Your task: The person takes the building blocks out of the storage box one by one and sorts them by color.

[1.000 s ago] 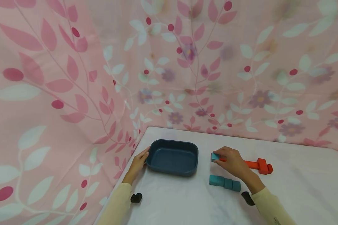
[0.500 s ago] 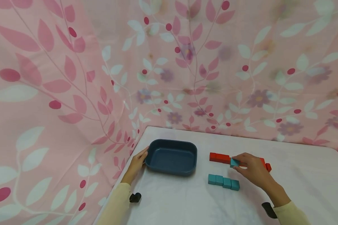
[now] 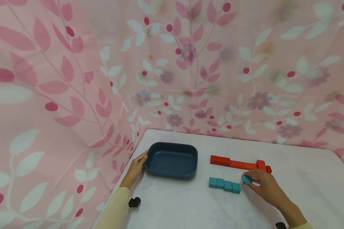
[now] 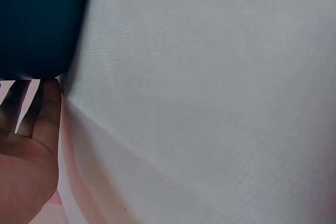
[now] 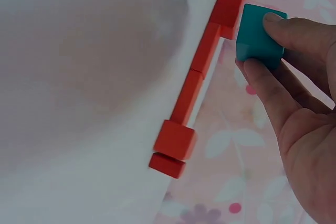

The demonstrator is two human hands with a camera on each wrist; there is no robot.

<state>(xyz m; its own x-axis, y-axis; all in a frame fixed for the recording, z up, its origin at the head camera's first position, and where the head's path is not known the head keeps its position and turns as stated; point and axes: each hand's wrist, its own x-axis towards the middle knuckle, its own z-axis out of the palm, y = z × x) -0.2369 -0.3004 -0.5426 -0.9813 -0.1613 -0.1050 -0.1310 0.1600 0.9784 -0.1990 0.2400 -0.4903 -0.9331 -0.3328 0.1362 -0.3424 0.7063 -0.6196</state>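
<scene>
My right hand (image 3: pixel 265 187) pinches a teal cube (image 3: pixel 246 179) between thumb and fingers, at the right end of a row of several teal cubes (image 3: pixel 224 185). In the right wrist view the held teal cube (image 5: pixel 258 36) shows large, the thumb on one face and fingertips on the opposite side. My left hand (image 3: pixel 135 168) touches the left side of a dark blue rectangular dish (image 3: pixel 171 173). Its fingers (image 4: pixel 49 111) reach out fairly straight to the dish's outer wall in the left wrist view.
Behind the teal row lies a line of several red blocks (image 3: pixel 236 164), with a bigger one near its right end. All this stands on a white cloth-covered table (image 3: pixel 177 206). A pink floral curtain (image 3: pixel 189 79) hangs along the back and left edges.
My right hand has carried the teal cube rightward along the red line, then toward me to the end of the teal row. The left hand stays at the dish.
</scene>
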